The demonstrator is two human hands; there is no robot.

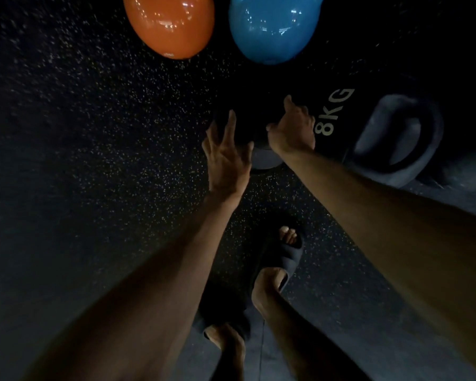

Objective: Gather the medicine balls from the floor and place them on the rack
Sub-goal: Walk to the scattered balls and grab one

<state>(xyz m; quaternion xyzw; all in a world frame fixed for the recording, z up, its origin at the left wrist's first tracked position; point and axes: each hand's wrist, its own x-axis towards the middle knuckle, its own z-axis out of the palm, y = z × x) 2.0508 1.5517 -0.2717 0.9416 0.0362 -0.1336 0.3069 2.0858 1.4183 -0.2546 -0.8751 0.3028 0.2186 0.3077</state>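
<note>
Dark slides (289, 254) on two bare feet stand nearest, on a black rubber floor (94, 133) flecked with pale specks. Two bare forearms reach forward and down from the lower corners. The left hand (226, 158) is wide open with fingers spread and nothing in it, at the left edge of a black ball (338, 111); whether it touches yet is unclear in the dim light. The right hand (294, 127) lies on top of the same ball, forefinger out straight and thumb to the side. Its other fingers are lost against the dark surface, so I cannot tell whether it grips. The black ball sits on the floor just ahead of the feet, marked "8KG" in pale letters, with a grey recessed handle (396, 138) moulded into its right side. A grey patch below the hands may be a second handle. Going by the marking it will likely be heavy and firm, so it probably wants both hands: fingers hooked through the handles, or palms cupped low on opposite sides. Farther off, an orange ball (171, 23) and a blue ball (272, 28) rest side by side on the floor, glossy and probably slippery, close together though I cannot tell if they touch. No rack is in view.
</note>
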